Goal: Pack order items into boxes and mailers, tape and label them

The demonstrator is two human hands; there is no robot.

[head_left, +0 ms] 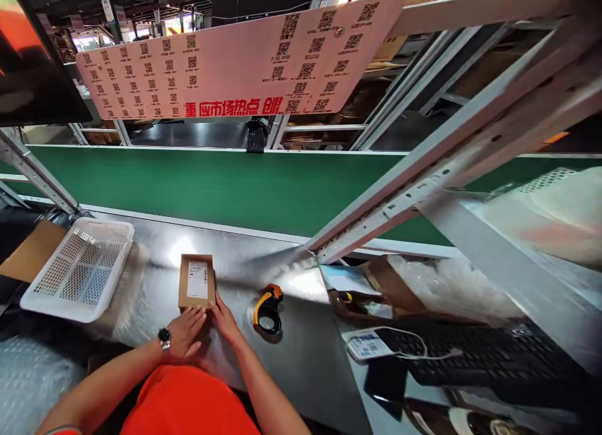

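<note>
A small brown cardboard box [182, 283] with a white printed label [197, 279] on top sits on the metal worktable [305, 353]. My left hand [186, 335], with a watch on its wrist, lies with fingers stretched out, their tips touching the box's near edge. At the near right corner, my right hand [224, 319] grips the box, fingers along its right side. To the right of that hand stands an orange and black tape dispenser [268, 313] with a roll of clear tape.
A white perforated plastic basket [78, 269] is at the left. Behind the table runs a green conveyor belt [211, 178]. A slanted metal post [376, 215] rises on the right, near a black keyboard [480, 353] and a white corded device [369, 345]. A QR-code board [239, 65] hangs above.
</note>
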